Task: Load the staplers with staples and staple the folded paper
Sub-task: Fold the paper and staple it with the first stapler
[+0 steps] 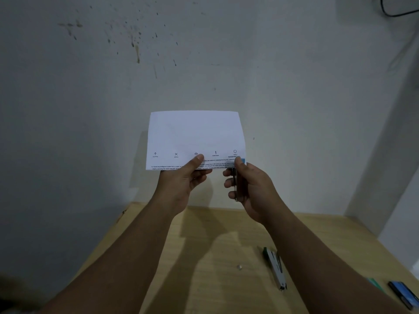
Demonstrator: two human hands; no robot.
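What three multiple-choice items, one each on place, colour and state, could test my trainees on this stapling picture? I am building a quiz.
1. Where is the folded paper?
A. flat on the table
B. held up in front of the wall
C. on the floor

2. What colour trims the stapler lying on the table?
A. red
B. yellow
C. green

3. What is the right hand doing?
A. gripping a stapler at the paper's lower corner
B. resting open
C. pointing

Answers:
1 B, both hands lift it.
2 C, its tip is green.
3 A, fingers curl round it.

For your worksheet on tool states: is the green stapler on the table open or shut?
Open: the green stapler lies on the wooden table, its arms splayed apart.
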